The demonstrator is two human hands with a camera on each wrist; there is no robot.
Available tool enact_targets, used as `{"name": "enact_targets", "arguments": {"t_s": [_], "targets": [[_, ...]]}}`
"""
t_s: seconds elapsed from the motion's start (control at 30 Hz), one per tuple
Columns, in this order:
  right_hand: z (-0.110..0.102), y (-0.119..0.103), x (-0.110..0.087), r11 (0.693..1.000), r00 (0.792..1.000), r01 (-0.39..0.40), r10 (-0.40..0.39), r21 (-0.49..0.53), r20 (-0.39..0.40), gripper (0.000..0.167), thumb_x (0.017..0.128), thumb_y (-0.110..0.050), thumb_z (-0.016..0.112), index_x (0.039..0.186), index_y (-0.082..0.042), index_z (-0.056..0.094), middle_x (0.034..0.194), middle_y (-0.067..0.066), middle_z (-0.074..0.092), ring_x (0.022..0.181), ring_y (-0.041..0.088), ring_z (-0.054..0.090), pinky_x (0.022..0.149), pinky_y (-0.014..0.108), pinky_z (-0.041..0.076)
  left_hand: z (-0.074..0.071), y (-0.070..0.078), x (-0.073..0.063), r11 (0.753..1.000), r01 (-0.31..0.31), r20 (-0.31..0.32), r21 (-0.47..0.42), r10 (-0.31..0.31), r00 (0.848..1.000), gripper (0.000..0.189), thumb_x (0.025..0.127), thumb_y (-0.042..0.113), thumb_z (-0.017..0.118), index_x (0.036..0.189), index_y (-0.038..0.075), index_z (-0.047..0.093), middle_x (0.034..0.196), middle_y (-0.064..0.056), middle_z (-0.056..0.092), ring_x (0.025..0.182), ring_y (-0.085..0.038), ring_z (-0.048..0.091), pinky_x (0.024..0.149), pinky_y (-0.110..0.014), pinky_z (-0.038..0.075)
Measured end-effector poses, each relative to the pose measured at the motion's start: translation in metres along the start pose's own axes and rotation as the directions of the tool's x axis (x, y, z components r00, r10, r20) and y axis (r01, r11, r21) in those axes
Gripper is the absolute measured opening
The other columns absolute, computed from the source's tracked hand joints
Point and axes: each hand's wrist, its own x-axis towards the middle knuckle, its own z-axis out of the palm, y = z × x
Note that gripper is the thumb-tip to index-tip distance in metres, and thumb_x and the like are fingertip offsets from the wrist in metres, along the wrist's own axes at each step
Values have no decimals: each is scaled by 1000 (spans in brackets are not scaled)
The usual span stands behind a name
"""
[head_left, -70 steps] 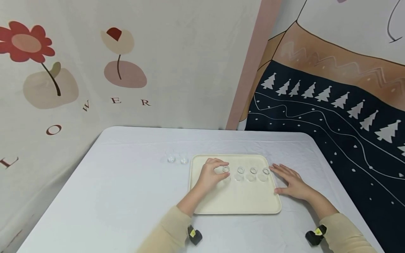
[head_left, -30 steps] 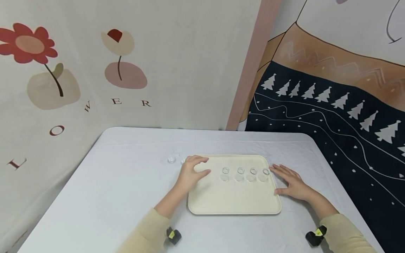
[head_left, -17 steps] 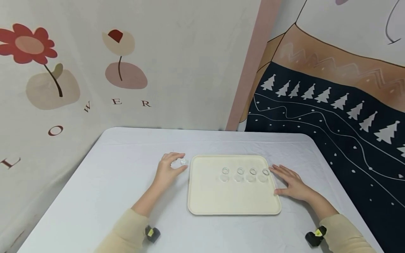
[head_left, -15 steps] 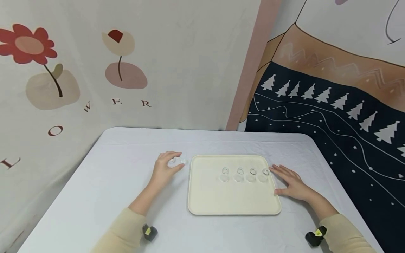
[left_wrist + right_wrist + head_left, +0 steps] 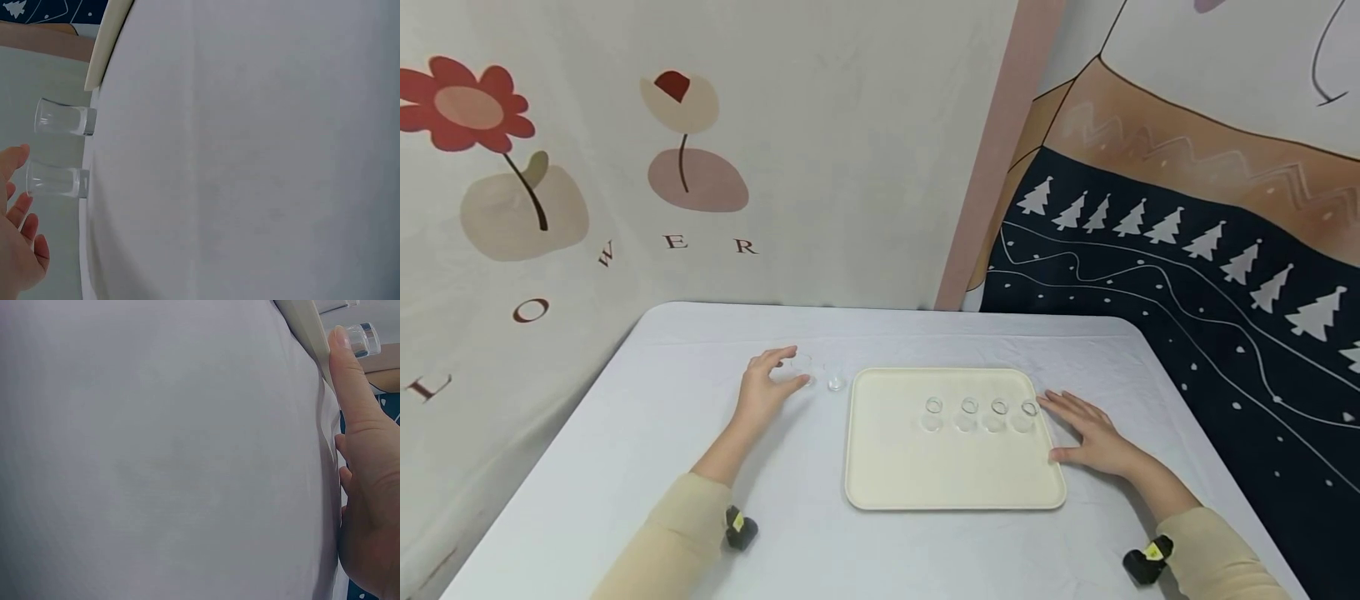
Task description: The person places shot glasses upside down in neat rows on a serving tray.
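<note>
Two clear shot glasses stand upright on the table left of the tray. My left hand (image 5: 765,390) is at the left shot glass (image 5: 57,181), thumb and fingers spread either side of its rim; firm contact cannot be made out. Beside it stands the other upright shot glass (image 5: 836,382). On the cream tray (image 5: 955,483) several shot glasses sit in a row, bases up, the rightmost shot glass (image 5: 1024,419) among them. My right hand (image 5: 1093,437) rests along the tray's right edge with fingers extended. In the right wrist view its thumb (image 5: 351,387) touches the tray rim.
A white cloth (image 5: 700,467) covers the table. A black wrist camera (image 5: 741,528) sits on the left sleeve, another wrist camera (image 5: 1147,560) on the right. Behind the table hangs a printed wall cloth (image 5: 850,167).
My left hand has let go of the leftmost glass on the tray and moved left, past the nearer upright glass, to the farther one. The right hand stays at the tray edge.
</note>
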Motion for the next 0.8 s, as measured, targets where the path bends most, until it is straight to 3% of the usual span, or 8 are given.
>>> {"name": "enact_targets", "arguments": {"t_s": [0.4, 0.8], "targets": [[0, 0, 0, 1000, 1000, -7, 7, 2, 1, 86, 75, -44, 77, 146, -14, 39, 151, 22, 27, 138, 47, 13, 102, 68, 4, 7, -15, 4, 990, 140, 85, 21, -141, 986, 59, 81, 10, 77, 133, -2, 51, 120, -20, 57, 110, -34, 47, 96, -47, 39], [0, 0, 0, 1000, 1000, -1, 1, -2, -1, 86, 75, -43, 77, 146, -14, 39, 151, 22, 27, 137, 47, 13, 102, 69, 4, 15, -26, 2, 987, 144, 75, 75, -150, 986, 44, 81, 10, 76, 120, -3, 61, 111, -22, 61, 104, -34, 54, 92, -45, 45]]}}
